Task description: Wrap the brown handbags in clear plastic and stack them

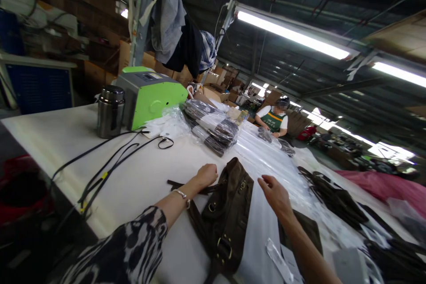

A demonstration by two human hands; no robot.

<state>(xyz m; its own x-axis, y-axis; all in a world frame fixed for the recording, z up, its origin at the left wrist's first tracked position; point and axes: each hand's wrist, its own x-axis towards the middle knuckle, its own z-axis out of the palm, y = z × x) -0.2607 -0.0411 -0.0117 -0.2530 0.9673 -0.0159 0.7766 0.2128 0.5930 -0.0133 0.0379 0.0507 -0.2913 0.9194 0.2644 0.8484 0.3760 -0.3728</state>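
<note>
A dark brown leather handbag (233, 204) with brass-coloured buckles and rings lies lengthwise in front of me on the white table. At its left edge, my left hand (208, 175) is closed with the fingers curled under; whatever they grip is hidden. A dark strap (176, 183) passes beneath that wrist toward the bag. My right hand (274, 193) hovers just right of the bag, fingers loosely bent and apart, holding nothing. Under my right forearm lies another flat dark brown piece (304, 226), partly covered by the arm.
Plastic-wrapped bags (213, 124) are piled beyond the handbag, beside a green and grey machine (156, 97). A steel flask (110, 113) and black cables (109, 173) occupy the left. More dark bags (336, 197) lie right. A co-worker (274, 120) handles wrapped items at the far end.
</note>
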